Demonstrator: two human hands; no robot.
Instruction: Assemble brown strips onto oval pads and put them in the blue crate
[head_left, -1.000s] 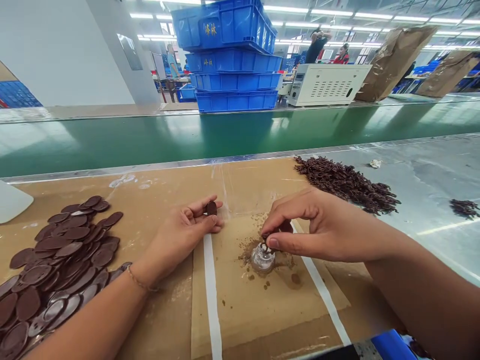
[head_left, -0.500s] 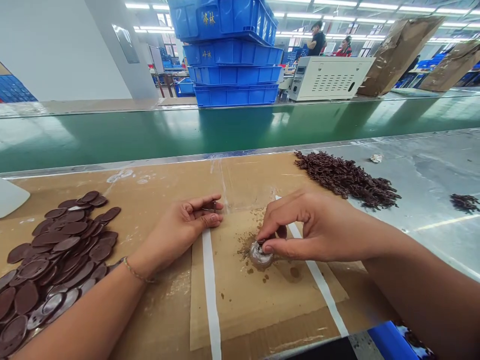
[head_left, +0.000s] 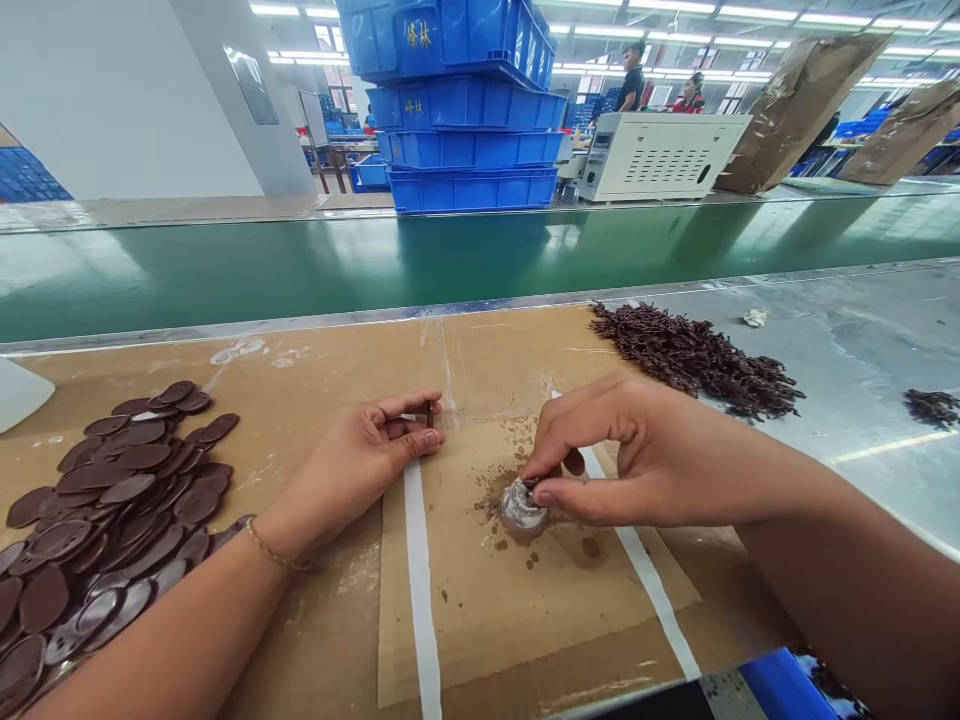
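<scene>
My left hand is closed on a thin dark brown piece, seen nearly edge-on between thumb and fingers. My right hand pinches a small dark brown part at the rim of a small round dish with whitish, shiny contents. The pinched part is mostly hidden by my fingers. Damp spots surround the dish on a cardboard sheet with two white tape strips. On the left lies a pile of brown oval discs. Small, twig-like brown parts are heaped beyond my right hand.
Behind the work surface runs a green belt. Stacked blue crates and a beige metal box stand past it. A smaller brown heap lies far right. Two people are in the background.
My right hand has shifted very slightly right at the dish. The piece in my left hand has turned and now shows more upright. Both hands keep their grip.
</scene>
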